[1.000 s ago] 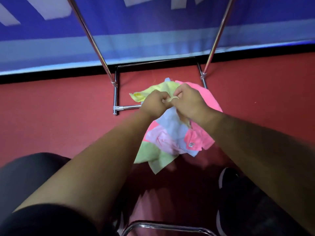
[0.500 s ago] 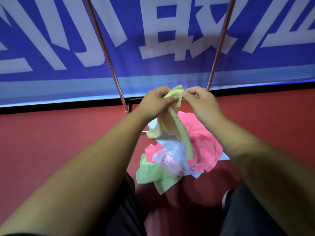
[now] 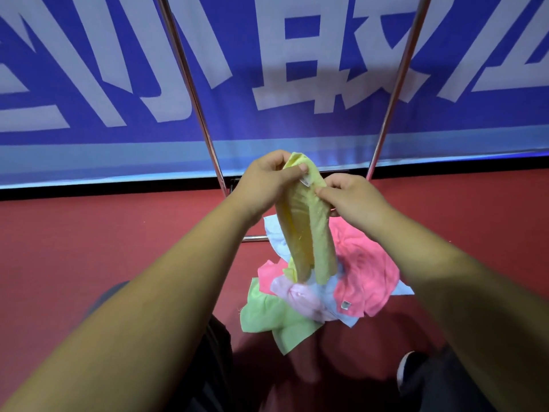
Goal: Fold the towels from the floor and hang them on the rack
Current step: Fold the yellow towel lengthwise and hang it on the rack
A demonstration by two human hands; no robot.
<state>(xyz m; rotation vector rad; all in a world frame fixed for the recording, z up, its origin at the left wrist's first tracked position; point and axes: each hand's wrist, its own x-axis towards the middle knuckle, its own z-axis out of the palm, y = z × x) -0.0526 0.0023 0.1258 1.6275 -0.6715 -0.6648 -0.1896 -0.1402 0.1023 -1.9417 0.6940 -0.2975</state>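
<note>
Raised higher, yellow towel hangs bunched btwn both hands.

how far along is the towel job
Done: nothing that shows. No towel hangs on the rack, though its top is out of view. In hand: the left hand and right hand both pinch the yellow towel, which hangs bunched, not folded. Left: the pile on the floor, with pink, green, blue and pale pink towels, all crumpled.
</note>
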